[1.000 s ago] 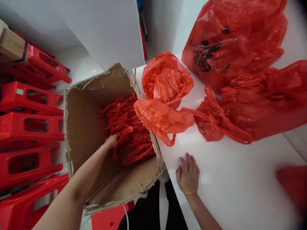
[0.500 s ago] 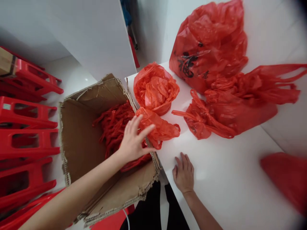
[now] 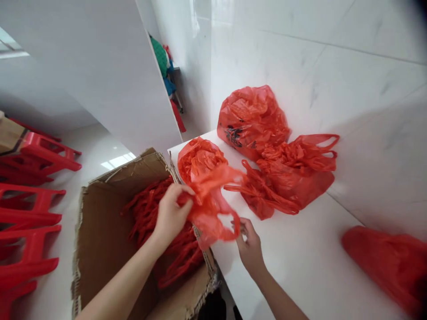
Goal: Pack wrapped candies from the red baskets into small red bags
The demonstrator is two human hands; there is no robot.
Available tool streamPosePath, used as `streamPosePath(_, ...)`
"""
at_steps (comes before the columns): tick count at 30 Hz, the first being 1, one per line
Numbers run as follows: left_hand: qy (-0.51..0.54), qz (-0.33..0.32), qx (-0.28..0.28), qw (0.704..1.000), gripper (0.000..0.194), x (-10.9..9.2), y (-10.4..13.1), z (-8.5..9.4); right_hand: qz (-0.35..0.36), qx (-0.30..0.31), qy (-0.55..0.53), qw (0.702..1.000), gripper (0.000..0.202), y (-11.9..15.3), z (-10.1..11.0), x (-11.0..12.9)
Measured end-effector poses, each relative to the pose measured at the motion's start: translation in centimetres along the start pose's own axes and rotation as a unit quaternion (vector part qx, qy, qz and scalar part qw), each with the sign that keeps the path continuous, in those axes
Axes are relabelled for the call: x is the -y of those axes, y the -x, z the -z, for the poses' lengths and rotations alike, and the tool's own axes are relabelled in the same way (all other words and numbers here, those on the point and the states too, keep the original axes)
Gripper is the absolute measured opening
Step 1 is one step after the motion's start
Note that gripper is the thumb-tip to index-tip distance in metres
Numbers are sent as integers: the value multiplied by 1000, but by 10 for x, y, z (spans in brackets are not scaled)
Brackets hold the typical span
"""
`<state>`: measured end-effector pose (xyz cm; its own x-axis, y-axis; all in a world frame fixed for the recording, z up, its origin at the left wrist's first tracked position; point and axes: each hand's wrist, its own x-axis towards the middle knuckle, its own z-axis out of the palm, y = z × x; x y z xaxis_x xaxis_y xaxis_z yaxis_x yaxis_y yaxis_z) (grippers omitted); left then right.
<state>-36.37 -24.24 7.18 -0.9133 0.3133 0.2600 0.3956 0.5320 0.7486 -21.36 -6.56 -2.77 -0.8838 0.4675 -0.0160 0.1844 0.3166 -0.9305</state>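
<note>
Between my hands a thin red plastic bag (image 3: 213, 218) hangs partly spread, over the edge of the cardboard box and the table. My left hand (image 3: 175, 211) is closed on the bag's left side, above the box. On the other side, my right hand (image 3: 248, 242) pinches a handle loop of the same bag. Inside the cardboard box (image 3: 106, 235) lies a heap of red twisted strips (image 3: 147, 211), whose kind I cannot make out. Just behind the held bag sits an open, rounded red bag (image 3: 200, 155) stuffed with crumpled red plastic.
On the white table (image 3: 293, 258), a large red bag with black print (image 3: 253, 120) and a full red bag with handles (image 3: 293, 178) stand against the marble-patterned wall. Another red bag (image 3: 387, 262) lies at the right. Red plastic stools (image 3: 30, 200) line the left side.
My left hand has gone from spread fingers to gripping the red bag, which is now lifted and opened out. My right hand has risen from the tabletop to its handle. The view has tilted up.
</note>
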Motion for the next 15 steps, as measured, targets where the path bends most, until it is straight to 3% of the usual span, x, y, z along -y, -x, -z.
streamPosePath(2, -37, -18, -137, 990, 20, -2, -29, 4, 56, -20, 0, 998, 19, -41, -9, 29)
streamPosePath(4, -100, -66, -185, 975, 26, 8, -57, -11, 86, 11, 60, 994, 28, -81, -24, 47)
streamPosePath(6, -177, -144, -112, 967, 32, 26, -80, -38, 88, 74, 185, 976, 36, -111, -40, 53)
streamPosePath(7, -229, -164, -34, 959, 32, 35, -90, -52, 82, 105, 249, 959, 36, -122, -47, 52)
streamPosePath(10, -356, -132, 171, 909, 31, 57, -107, -86, 77, 167, 365, 913, 19, -137, -56, 43)
streamPosePath(12, -383, -99, 235, 888, 33, 63, -112, -98, 87, 173, 380, 904, 16, -138, -53, 35)
streamPosePath(15, -382, -72, 282, 877, 30, 67, -116, -104, 86, 151, 380, 909, 15, -138, -43, 26)
